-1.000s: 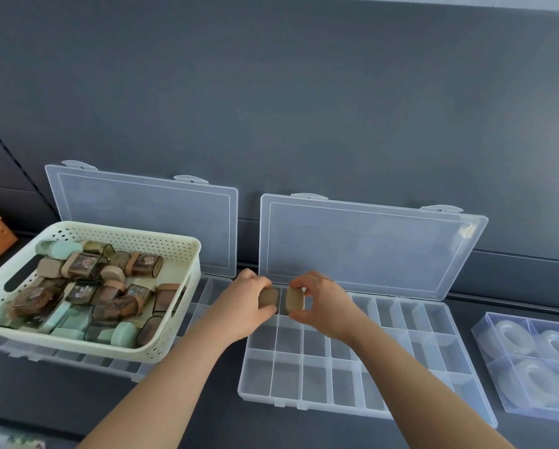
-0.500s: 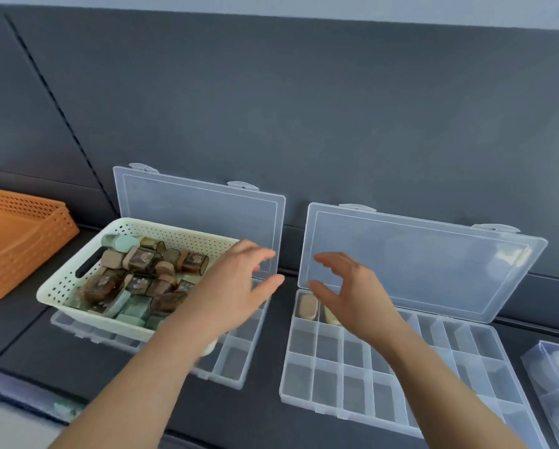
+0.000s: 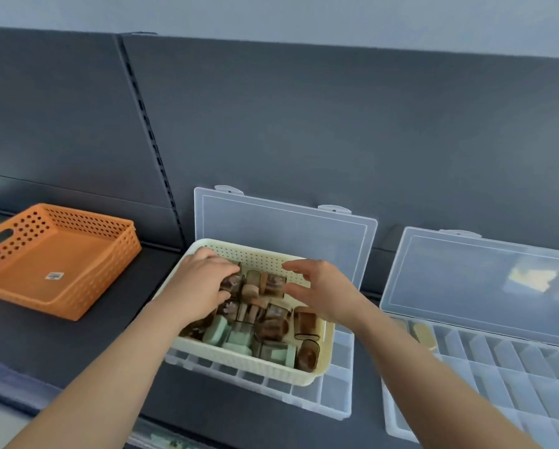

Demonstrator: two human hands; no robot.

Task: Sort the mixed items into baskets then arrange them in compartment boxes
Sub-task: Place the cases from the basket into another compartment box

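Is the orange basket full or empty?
Empty: the orange basket shows only its bare floor and a small sticker.

Not much of the person on show, just two arms. Left hand (image 3: 203, 283) and right hand (image 3: 320, 286) are both bare, and the forearms (image 3: 109, 367) are bare too, right down to where the frame cuts them off. Slim wrists, slender fingers. Too blurry to make out the nails.

Baskets: two — orange basket (image 3: 87, 306), cream basket (image 3: 239, 360). Boxes: two — left box (image 3: 339, 384), right box (image 3: 498, 377). Brown pieces (image 3: 273, 328): roughly ten, heaped, exact count not possible. Mint pieces (image 3: 218, 329): at least three. Tan piece (image 3: 426, 337): one plainly seen.
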